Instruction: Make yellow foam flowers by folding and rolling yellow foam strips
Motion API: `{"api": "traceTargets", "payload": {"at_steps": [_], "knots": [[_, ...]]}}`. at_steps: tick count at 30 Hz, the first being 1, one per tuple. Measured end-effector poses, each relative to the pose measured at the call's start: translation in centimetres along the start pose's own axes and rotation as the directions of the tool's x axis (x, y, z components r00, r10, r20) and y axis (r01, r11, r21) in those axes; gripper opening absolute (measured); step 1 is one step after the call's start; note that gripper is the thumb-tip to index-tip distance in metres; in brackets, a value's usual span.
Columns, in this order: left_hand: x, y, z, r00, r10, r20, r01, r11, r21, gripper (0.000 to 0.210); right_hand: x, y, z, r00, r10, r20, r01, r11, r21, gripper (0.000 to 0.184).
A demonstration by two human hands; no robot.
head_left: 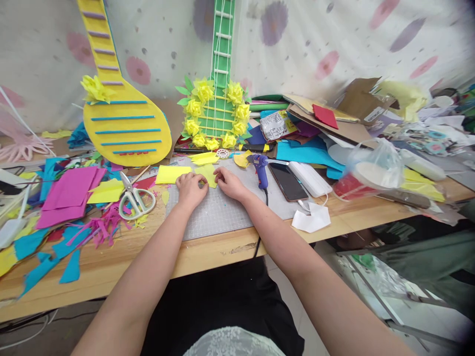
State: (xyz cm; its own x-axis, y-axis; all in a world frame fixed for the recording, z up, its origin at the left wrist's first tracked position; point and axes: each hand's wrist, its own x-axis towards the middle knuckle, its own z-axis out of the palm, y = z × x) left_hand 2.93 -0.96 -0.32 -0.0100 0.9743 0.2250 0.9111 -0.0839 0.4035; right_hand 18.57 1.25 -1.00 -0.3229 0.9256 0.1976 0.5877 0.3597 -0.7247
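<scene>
A small piece of yellow crepe paper [207, 170] lies between my hands over the grey cutting mat [218, 215]. My left hand [192, 189] has its fingers curled together at the paper's left edge. At the opposite edge, my right hand [230, 184] pinches it with thumb and fingertips. Just behind my left hand rests a folded yellow paper strip [171, 174]. A blue-purple glue gun [260, 170] stands to the right of my right hand. White-handled scissors [136, 200] lie left of the mat.
Behind the mat stand a green paper instrument [219, 116] ringed with yellow flowers and a yellow one [128, 129]. A phone [288, 182], a white power bank [309, 179] and a plastic cup [365, 178] are on the right. Magenta sheets [69, 193] and scraps cover the left.
</scene>
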Motion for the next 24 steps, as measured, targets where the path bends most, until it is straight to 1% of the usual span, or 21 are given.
{"api": "traceTargets", "payload": {"at_steps": [7, 11, 13, 15, 17, 19, 21, 24], "knots": [[0.0, 0.0, 0.1, 0.999, 0.037, -0.014, -0.037, 0.999, -0.012, 0.011, 0.0, 0.0, 0.0, 1.000, -0.007, -0.014, 0.007, 1.000, 0.013, 0.031], [0.2, -0.3, -0.2, 0.998, 0.045, -0.051, -0.048, 0.997, -0.053, 0.017, -0.1, 0.0, -0.1, 0.999, -0.003, -0.032, 0.003, 1.000, -0.004, 0.031], [0.4, -0.7, -0.5, 0.997, 0.055, -0.055, -0.060, 0.995, -0.081, 0.027, -0.2, -0.2, -0.2, 0.998, -0.031, -0.045, 0.029, 0.999, -0.042, 0.029], [0.6, -1.2, -0.8, 0.995, 0.088, -0.043, -0.091, 0.991, -0.095, 0.038, -0.4, -0.5, -0.3, 0.995, -0.094, -0.033, 0.091, 0.992, -0.087, 0.026], [0.8, -1.6, -1.0, 0.991, 0.129, -0.023, -0.131, 0.987, -0.091, 0.044, -0.6, -0.8, -0.3, 0.987, -0.162, 0.012, 0.162, 0.978, -0.129, 0.022], [0.9, -1.9, -1.1, 0.987, 0.160, 0.011, -0.159, 0.985, -0.070, 0.046, -0.7, -1.0, -0.3, 0.979, -0.195, 0.065, 0.204, 0.963, -0.174, 0.019], [0.9, -1.9, -1.1, 0.984, 0.173, 0.037, -0.171, 0.984, -0.044, 0.045, -0.7, -1.1, -0.3, 0.977, -0.194, 0.086, 0.209, 0.952, -0.222, 0.019], [0.6, -1.5, -1.1, 0.984, 0.177, 0.038, -0.175, 0.984, -0.040, 0.042, -0.5, -0.8, -0.4, 0.985, -0.164, 0.047, 0.170, 0.949, -0.265, 0.026]]}}
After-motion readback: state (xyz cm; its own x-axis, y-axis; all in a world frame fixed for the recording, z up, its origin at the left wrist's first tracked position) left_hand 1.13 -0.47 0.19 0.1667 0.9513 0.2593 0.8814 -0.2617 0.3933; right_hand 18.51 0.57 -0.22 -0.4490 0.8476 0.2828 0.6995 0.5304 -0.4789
